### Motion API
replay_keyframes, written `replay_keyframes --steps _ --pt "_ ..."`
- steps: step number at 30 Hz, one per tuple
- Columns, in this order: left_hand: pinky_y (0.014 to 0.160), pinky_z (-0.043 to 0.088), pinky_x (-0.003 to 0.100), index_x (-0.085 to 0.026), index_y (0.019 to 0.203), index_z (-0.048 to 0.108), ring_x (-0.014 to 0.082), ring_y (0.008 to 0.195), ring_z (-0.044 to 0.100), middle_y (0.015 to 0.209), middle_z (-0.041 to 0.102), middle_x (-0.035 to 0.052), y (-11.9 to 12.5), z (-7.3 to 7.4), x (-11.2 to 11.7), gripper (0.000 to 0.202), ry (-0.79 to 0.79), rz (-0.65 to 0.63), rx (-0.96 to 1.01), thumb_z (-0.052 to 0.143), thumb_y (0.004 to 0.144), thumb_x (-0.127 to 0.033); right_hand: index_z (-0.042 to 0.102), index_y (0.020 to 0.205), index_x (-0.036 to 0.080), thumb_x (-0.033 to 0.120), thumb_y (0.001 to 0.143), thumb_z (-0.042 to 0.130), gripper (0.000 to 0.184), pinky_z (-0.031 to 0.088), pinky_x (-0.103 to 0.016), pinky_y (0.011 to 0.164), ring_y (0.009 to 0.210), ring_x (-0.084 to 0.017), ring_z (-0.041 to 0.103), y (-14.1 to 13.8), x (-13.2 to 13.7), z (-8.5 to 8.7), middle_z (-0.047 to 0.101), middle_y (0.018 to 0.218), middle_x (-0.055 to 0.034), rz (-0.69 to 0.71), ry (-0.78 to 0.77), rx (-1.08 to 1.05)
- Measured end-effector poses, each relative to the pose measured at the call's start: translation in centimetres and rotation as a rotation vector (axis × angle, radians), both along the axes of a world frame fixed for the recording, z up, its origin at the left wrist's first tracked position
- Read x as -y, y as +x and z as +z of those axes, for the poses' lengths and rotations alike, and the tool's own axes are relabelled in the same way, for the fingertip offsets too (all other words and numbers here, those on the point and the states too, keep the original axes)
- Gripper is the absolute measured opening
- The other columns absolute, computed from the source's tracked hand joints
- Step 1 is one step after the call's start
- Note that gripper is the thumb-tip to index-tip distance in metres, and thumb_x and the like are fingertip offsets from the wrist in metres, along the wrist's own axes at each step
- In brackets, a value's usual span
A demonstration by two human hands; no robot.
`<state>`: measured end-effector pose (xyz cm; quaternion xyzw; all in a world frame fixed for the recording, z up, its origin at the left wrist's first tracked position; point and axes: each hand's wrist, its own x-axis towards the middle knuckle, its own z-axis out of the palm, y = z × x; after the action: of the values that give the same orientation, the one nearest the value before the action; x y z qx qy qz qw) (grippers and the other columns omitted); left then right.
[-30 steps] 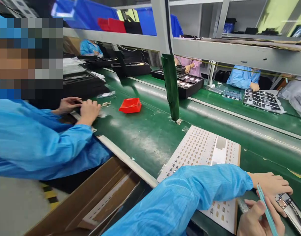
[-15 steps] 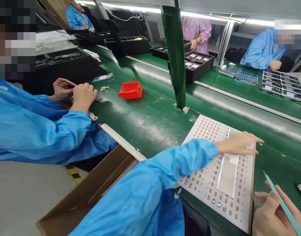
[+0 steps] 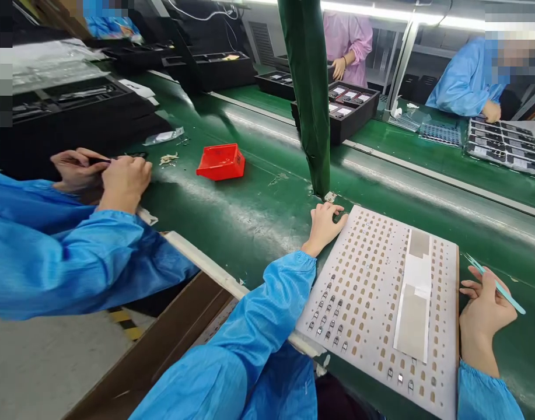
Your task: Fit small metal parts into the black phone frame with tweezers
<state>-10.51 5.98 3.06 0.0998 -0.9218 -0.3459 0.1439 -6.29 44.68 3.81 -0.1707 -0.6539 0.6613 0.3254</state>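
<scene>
Spanning the frame from upper left to lower right, a green-topped workbench (image 3: 262,210) carries the assembly area. At the left, a neighbouring worker's shiny blue sleeves (image 3: 61,262) extend toward the bench. A white rectangular board (image 3: 367,291), perforated with rows of small arched openings, lies on the bench at the lower right of the frame. Top centre, a dark green wrapped post (image 3: 308,99) meets the bench. A long white strip with grey panels (image 3: 412,324) lies along the right part of the board. A red plastic open bin (image 3: 220,162) sits left of the post. At the far right, beside the board's edge, the right hand (image 3: 488,306) pinches slender turquoise tweezers (image 3: 506,296), tips toward the upper left. At centre, the left hand (image 3: 325,226) has loosely bent fingers, thumb apart, at the board's upper-left edge; contact cannot be told. Smallest, metallic clip-like pieces (image 3: 320,331) occupy openings at the board's lower left and bottom.
</scene>
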Motion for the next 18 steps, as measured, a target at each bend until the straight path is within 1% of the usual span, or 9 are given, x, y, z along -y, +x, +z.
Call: replay_keyframes --steps 3,5,10,14,18 --pt "0.11 0.039 0.046 -0.025 0.118 0.068 0.0293 0.118 0.059 0.111 0.073 0.0047 -0.06 0.09 0.2 0.024 0.037 -0.006 0.012 0.071 0.096 -0.031 0.079 0.108 0.011 0.048 0.083 0.088 0.046 0.053 -0.027 0.047 0.057 -0.016 0.066 0.21 -0.36 -0.2 0.08 0.095 -0.0122 0.028 0.041 0.001" --pt "0.11 0.039 0.046 -0.025 0.121 0.066 0.0286 0.116 0.061 0.109 0.075 0.0037 -0.15 0.0 0.45 0.026 0.053 -0.006 0.01 0.07 0.095 -0.028 0.079 0.109 0.011 0.05 0.083 0.088 0.048 0.054 -0.028 0.046 0.056 -0.017 0.066 0.32 -0.42 -0.11 0.08 0.096 -0.0124 0.014 0.057 -0.006" --pt "0.11 0.038 0.046 -0.024 0.122 0.068 0.0277 0.111 0.063 0.102 0.079 0.0015 -0.57 -0.36 0.71 0.027 0.082 0.003 0.002 0.073 0.095 -0.025 0.081 0.107 0.012 0.049 0.084 0.088 0.044 0.054 -0.026 0.044 0.055 -0.017 0.067 0.36 -0.24 0.03 0.081 0.094 -0.0123 0.0 0.079 -0.014" --pt "0.112 0.038 0.048 -0.025 0.114 0.075 0.0285 0.112 0.063 0.097 0.081 0.0008 -0.65 -0.4 0.69 0.018 0.102 -0.009 -0.002 0.073 0.096 -0.026 0.081 0.107 0.012 0.046 0.087 0.089 0.041 0.055 -0.024 0.046 0.055 -0.015 0.067 0.5 0.09 0.0 0.081 0.093 -0.0118 0.018 0.1 -0.026" --pt "0.112 0.039 0.049 -0.027 0.099 0.08 0.0275 0.108 0.065 0.097 0.082 -0.0006 -0.47 -0.18 0.63 0.006 0.121 -0.012 -0.016 0.075 0.096 -0.026 0.081 0.109 0.011 0.053 0.088 0.09 0.048 0.056 -0.025 0.047 0.058 -0.016 0.068 0.76 0.23 0.0 0.08 0.095 -0.0133 0.035 0.107 -0.02"
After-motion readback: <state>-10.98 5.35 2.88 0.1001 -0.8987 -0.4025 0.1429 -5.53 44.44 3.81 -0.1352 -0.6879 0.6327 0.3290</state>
